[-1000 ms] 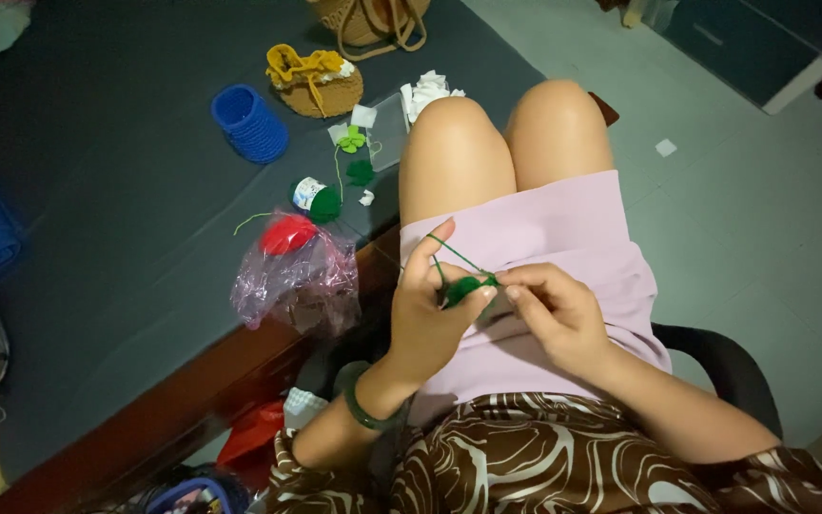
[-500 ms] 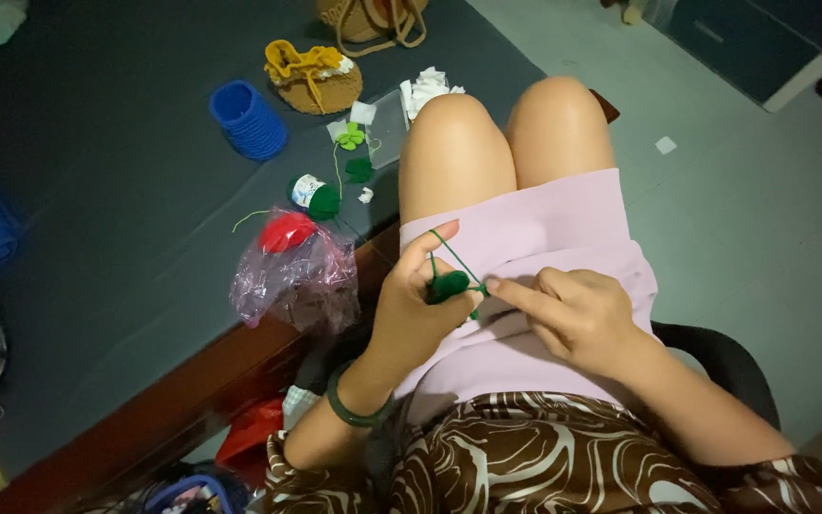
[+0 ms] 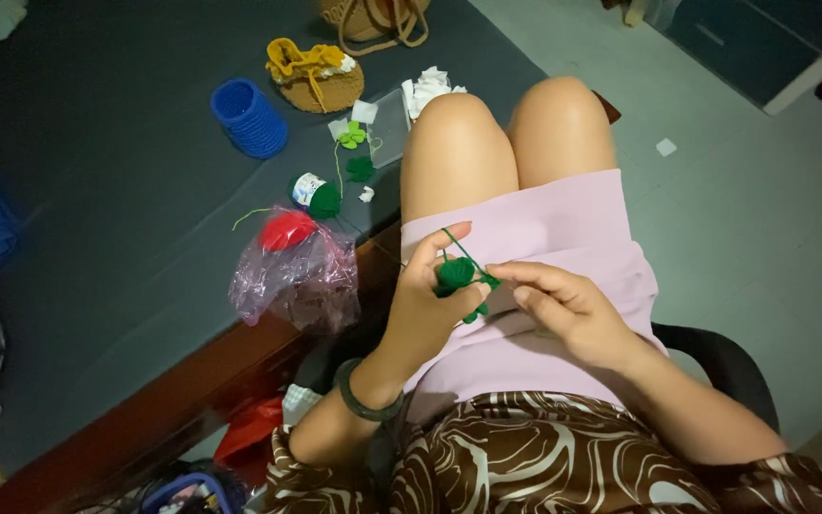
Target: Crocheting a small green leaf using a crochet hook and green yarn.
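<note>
Over my lap, my left hand point(image 3: 427, 305) pinches a small green crochet piece point(image 3: 457, 274). A strand of green yarn point(image 3: 460, 245) runs from it up over my left index finger. My right hand point(image 3: 568, 306) sits just to the right, fingertips touching the piece's edge; whether it holds a hook is hidden. A dark green bangle point(image 3: 362, 400) circles my left wrist. I sit in a black chair point(image 3: 720, 360), wearing a pink skirt.
The dark table point(image 3: 97, 276) at left carries a crumpled clear plastic bag point(image 3: 292, 281) with red yarn, a green yarn spool point(image 3: 316, 195), small green crochet leaves point(image 3: 354, 152), a blue ribbed cup point(image 3: 249, 119), a tan-and-yellow crochet shoe point(image 3: 314, 76) and white scraps point(image 3: 427, 90).
My hands have shifted slightly left and up on my lap. The right hand drew back from the piece half a second ago and has returned to its edge.
</note>
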